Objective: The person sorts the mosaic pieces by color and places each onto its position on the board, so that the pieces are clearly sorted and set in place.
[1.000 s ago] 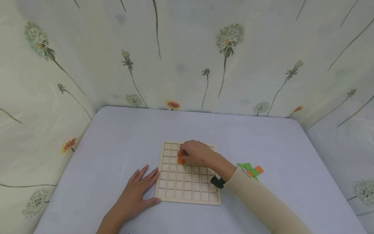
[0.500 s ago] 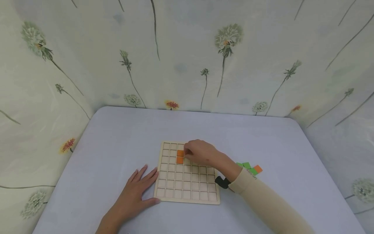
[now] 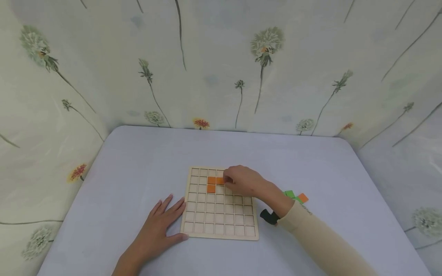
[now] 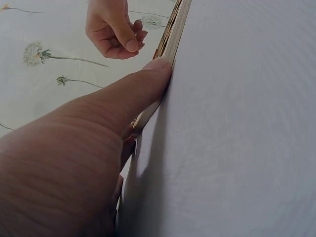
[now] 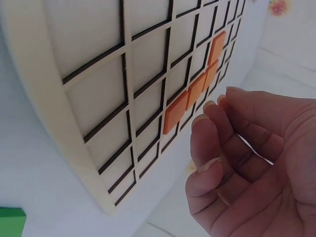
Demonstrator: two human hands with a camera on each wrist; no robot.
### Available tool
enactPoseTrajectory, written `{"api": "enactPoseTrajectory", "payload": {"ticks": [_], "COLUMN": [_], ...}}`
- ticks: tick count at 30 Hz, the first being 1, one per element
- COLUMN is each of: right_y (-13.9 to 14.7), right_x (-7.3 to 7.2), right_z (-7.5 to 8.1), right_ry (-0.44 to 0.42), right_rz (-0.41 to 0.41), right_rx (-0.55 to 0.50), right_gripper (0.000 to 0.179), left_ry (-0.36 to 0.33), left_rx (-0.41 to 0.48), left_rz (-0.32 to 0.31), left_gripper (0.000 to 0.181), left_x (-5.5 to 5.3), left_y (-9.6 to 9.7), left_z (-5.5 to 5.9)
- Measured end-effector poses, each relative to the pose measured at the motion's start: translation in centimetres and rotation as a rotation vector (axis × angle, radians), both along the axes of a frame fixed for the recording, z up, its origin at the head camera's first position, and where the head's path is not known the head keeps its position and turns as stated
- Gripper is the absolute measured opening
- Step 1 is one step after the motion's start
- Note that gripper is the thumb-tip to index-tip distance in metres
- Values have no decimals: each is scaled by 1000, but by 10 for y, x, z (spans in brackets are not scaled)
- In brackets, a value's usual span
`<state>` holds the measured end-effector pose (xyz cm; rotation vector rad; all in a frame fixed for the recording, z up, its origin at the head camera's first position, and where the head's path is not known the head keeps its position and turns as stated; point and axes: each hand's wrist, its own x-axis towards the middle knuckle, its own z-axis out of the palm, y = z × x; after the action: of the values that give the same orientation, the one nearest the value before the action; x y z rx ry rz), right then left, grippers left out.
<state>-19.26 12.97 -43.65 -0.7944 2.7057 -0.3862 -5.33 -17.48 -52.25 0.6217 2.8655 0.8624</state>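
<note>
Right hand point(image 3: 243, 181) has slid right along the upper part of the board point(image 3: 220, 218) since the frame a second ago; two orange tiles point(image 3: 211, 180) and most of a third now show clear of it in the head view, where before it partly covered the first two. Left hand point(image 3: 160, 222) same spot as before.

Board sits flat at lower centre of the head frame, pale wood, gridded into square cells. Right wrist view shows four orange tiles seated in it: three in a straight row, the fourth beside the far end of that row, making an L.

Right hand state: fingers and thumb curled in loosely, apart from the tiles, not grasping any tile that can be seen. It hovers above the board.

Left hand state: relaxed, fingers spread on the table point(image 3: 145, 161), tips at the board's left edge, thumb against its lower-left corner. Not gripping.

Right of centre in the head frame: green tiles point(image 3: 289, 194) and a loose orange tile point(image 3: 302, 197) in a small pile, partly hidden by the beige sleeve point(image 3: 321, 234). Dark device point(image 3: 267, 217) at the right wrist. Dandelion-print backdrop point(image 3: 214, 46) fills the upper frame
</note>
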Motion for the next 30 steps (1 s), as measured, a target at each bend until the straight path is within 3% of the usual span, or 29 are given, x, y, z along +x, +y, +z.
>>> {"api": "enactPoseTrajectory", "payload": {"ticks": [19,30], "right_y": [55,81], "right_x": [9,27], "right_z": [2,9], "right_ry": [-51,-54], "right_rz": [-63,-84], "right_rx": [8,56], "right_gripper": [6,4], "left_ry": [12,46], "left_rx": [2,13], "left_rz": [10,24], "left_gripper": [92,93], "left_x": [1,2], "left_y": [2,2], "left_z": [1,-3]}}
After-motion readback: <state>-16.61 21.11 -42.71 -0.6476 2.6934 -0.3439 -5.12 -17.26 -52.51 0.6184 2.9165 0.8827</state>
